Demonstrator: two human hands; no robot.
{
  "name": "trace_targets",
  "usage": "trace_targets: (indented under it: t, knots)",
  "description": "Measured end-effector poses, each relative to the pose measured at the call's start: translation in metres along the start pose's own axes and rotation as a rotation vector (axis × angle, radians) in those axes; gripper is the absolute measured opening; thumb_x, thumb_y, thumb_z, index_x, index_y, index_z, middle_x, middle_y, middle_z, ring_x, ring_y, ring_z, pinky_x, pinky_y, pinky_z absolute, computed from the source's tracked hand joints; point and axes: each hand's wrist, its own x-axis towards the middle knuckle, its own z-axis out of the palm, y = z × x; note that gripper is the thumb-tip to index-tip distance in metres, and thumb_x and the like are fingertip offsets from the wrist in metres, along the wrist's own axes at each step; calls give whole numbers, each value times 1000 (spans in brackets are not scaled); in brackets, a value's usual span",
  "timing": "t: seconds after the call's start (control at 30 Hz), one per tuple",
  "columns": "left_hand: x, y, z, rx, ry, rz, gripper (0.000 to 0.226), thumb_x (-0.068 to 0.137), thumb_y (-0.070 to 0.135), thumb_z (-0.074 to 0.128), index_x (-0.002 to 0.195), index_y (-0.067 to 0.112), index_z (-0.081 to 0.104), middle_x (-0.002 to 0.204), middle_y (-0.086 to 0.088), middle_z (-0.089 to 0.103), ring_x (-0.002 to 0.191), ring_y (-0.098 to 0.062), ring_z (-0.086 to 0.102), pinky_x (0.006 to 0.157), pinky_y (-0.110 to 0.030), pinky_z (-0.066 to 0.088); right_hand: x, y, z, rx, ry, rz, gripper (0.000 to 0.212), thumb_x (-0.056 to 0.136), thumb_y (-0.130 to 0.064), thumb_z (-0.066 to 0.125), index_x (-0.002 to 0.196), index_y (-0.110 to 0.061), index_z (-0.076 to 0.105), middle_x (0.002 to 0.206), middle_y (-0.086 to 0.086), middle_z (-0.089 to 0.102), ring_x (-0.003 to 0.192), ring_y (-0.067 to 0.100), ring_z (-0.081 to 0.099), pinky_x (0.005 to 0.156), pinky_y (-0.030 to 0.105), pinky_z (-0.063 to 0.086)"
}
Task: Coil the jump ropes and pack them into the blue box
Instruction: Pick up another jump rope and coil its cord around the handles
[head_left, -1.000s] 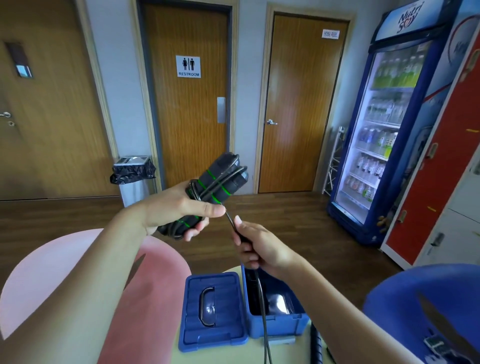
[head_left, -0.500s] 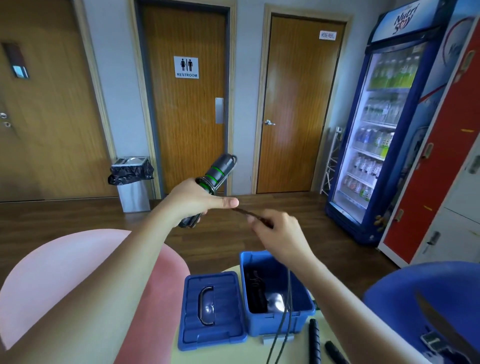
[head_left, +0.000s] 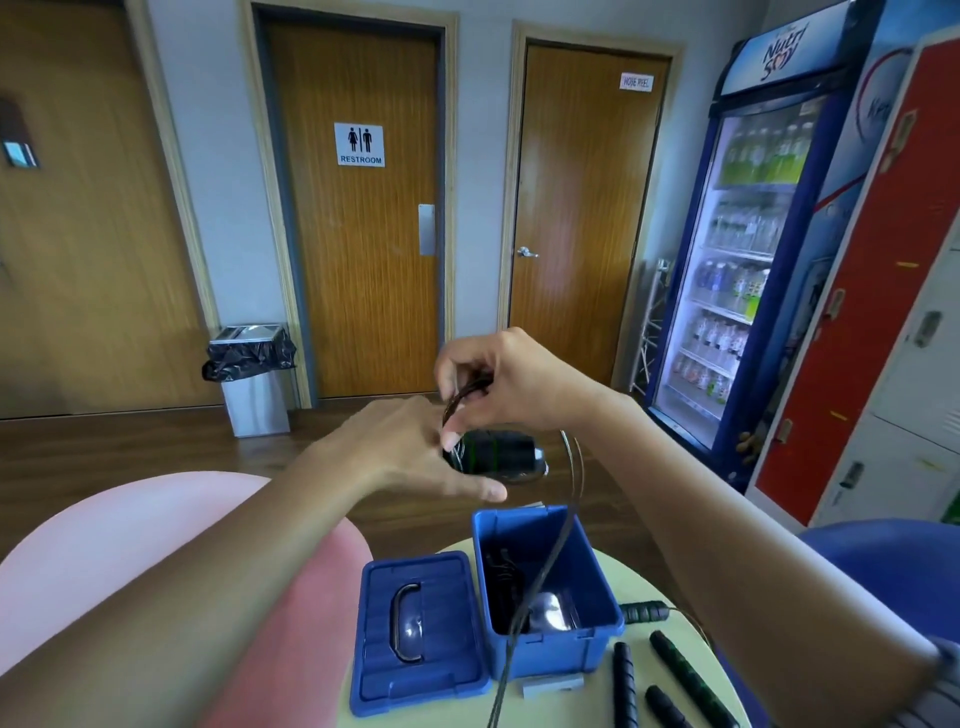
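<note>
A steel waste bin lined with a black bag (head_left: 254, 384) stands on the dark wooden floor (head_left: 130, 447), just left of a wooden door (head_left: 363, 291) bearing a white RESTROOM sign (head_left: 359, 144). Right of it come a second wooden door (head_left: 582, 208), a blue glass-fronted drinks fridge (head_left: 748, 270) and red and grey lockers (head_left: 883, 291). A pink round seat (head_left: 130, 545) lies off the pale yellow surface's (head_left: 561, 712) left edge.

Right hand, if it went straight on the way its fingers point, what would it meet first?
Likely the left hand, gripping the rope handles just beneath the right hand; depth unclear.
</note>
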Motion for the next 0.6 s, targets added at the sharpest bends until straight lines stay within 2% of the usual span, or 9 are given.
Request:
trace_targets:
  t: [0.1, 0.2, 0.27, 0.33, 0.4, 0.43, 0.5, 0.53, 0.6]
  knots:
    - [-4, -6, -2, -251, -104, 113, 50, 59, 79, 62, 86, 38, 51, 78, 17, 56, 78, -5, 57, 65, -21, 41, 5, 13, 5, 107, -10, 55, 35, 68, -18, 84, 78, 2, 57, 76, 19, 60, 65, 29, 54, 60, 34, 44]
    - [-8, -12, -3, -542, -115, 230, 47, 58, 71, 72, 89, 38, 59, 77, 19, 61, 76, -1, 60, 68, -17, 43, 6, 28, 12, 295, -48, 110, 34, 78, -17, 76, 76, 9, 54, 71, 15, 53, 61, 21, 48, 58, 24, 41]
    - [-10, -14, -3, -610, -88, 294, 48, 60, 70, 68, 89, 33, 62, 72, 20, 57, 70, -2, 56, 66, -18, 41, 3, 38, 15, 441, -51, 183, 43, 78, -35, 70, 74, 4, 52, 67, 12, 53, 60, 17, 49, 56, 19, 39]
    - [-12, -15, -4, -679, -71, 306, 56, 59, 74, 67, 95, 32, 61, 72, 11, 58, 67, -8, 56, 62, -22, 43, -5, 43, 17, 510, -56, 228, 41, 81, -42, 65, 75, -4, 52, 65, -3, 56, 58, 8, 50, 58, 17, 41]
    - [-14, -18, -7, -744, -47, 291, 66, 55, 77, 68, 105, 35, 58, 68, 0, 60, 58, -15, 57, 53, -25, 46, -14, 51, 23, 591, -88, 218, 21, 92, -20, 59, 77, -6, 53, 66, -9, 57, 60, 4, 51, 60, 16, 43]
    - [-15, -19, -8, -779, -30, 287, 67, 55, 76, 69, 107, 35, 55, 66, -2, 60, 55, -18, 55, 52, -27, 46, -18, 51, 28, 628, -97, 282, 23, 95, -12, 50, 73, -9, 55, 61, -12, 54, 55, 2, 47, 55, 15, 39]
    - [-16, -21, -11, -850, 7, 291, 74, 55, 76, 70, 108, 27, 51, 74, -13, 64, 56, -29, 53, 54, -34, 46, -22, 41, 37, 703, -65, 434, 50, 98, -15, 36, 54, -28, 55, 47, -15, 39, 43, 1, 31, 45, 17, 22]
    - [-15, -22, -13, -874, 18, 300, 79, 56, 76, 71, 112, 25, 49, 84, -20, 66, 59, -32, 53, 54, -36, 46, -24, 37, 42, 722, -43, 482, 58, 99, -18, 32, 46, -30, 52, 45, -15, 34, 41, 1, 25, 44, 19, 16]
    - [-15, -20, -14, -935, 25, 334, 81, 59, 72, 72, 121, 27, 47, 96, -27, 63, 61, -30, 53, 52, -37, 45, -24, 29, 49, 772, 15, 525, 59, 101, -22, 30, 45, -29, 48, 46, -13, 28, 41, 3, 22, 42, 18, 15]
